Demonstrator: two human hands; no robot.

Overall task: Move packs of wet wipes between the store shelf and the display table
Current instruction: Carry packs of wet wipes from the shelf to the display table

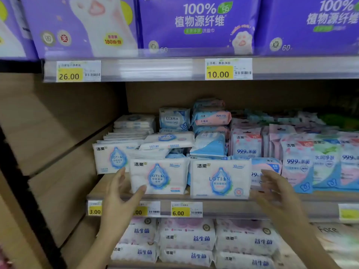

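Two white wet wipe packs with a blue drop and the word LOTION stand upright at the front of the middle shelf (194, 206): a left pack (158, 176) and a right pack (220, 178). A third one (111, 158) stands behind them to the left. My left hand (121, 197) is spread, its thumb touching the left pack's lower left corner and its fingers beside the pack's left edge. My right hand (275, 191) is blurred, fingers straight, just right of the right pack and holding nothing.
Pink and blue wipe packs (297, 162) fill the shelf's right side, with loose stacks (172, 140) behind. Large purple tissue packs (196, 24) sit on the shelf above; white packs (186, 239) lie on the shelf below. A wooden side panel (48, 142) closes the left.
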